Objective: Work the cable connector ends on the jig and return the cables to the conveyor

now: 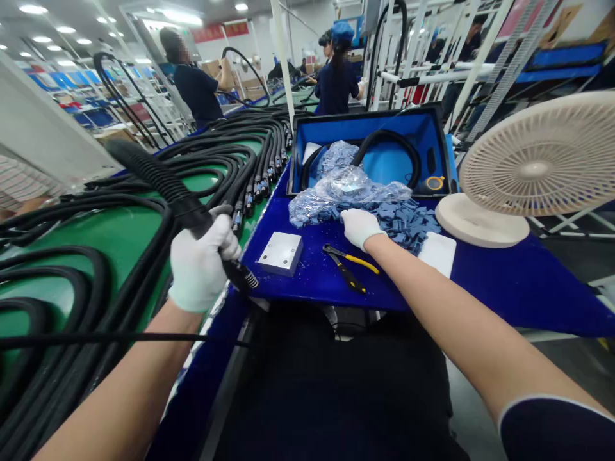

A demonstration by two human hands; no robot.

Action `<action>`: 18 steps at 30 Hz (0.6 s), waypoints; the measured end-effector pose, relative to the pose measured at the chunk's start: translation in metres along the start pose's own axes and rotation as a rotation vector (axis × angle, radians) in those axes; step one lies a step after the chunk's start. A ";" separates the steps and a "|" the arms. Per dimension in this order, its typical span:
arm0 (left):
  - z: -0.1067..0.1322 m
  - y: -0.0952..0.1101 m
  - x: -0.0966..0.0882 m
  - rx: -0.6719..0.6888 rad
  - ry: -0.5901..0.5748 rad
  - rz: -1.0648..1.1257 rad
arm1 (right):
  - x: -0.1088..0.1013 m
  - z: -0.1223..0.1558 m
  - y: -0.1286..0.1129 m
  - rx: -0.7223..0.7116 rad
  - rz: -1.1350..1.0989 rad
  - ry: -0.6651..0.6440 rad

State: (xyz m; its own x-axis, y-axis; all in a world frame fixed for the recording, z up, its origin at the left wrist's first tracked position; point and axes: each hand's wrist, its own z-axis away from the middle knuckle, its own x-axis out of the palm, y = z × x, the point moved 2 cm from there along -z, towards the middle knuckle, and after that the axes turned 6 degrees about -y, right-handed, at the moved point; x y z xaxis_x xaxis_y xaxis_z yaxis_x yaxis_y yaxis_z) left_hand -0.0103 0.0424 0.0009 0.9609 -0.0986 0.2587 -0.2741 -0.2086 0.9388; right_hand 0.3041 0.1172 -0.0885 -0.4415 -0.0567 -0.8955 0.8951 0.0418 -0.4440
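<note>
Gloved left hand [202, 262] grips a ribbed black cable [163, 179]; gloved right hand [360, 228] rests open beside blue pieces [403, 224].

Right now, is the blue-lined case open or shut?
Open: the case shows its blue lining and a coiled black hose inside.

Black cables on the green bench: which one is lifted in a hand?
The black corrugated-ended cable in the white-gloved left hand; it is raised, while other black cables lie coiled on the green bench.

No writing can be read; the far wall's red banner [221, 31] is too blurred.
</note>
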 end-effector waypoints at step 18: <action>-0.062 -0.054 0.002 0.208 0.024 -0.529 | 0.015 0.007 -0.036 -0.284 -0.527 -0.039</action>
State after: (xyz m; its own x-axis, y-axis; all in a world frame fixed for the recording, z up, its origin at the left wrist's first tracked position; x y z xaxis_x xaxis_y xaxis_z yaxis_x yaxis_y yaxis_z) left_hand 0.0092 0.1136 -0.0353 0.9693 0.0936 -0.2272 0.2455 -0.4111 0.8779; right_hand 0.2657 0.1079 -0.0853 -0.8139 -0.1783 -0.5530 0.5020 0.2631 -0.8238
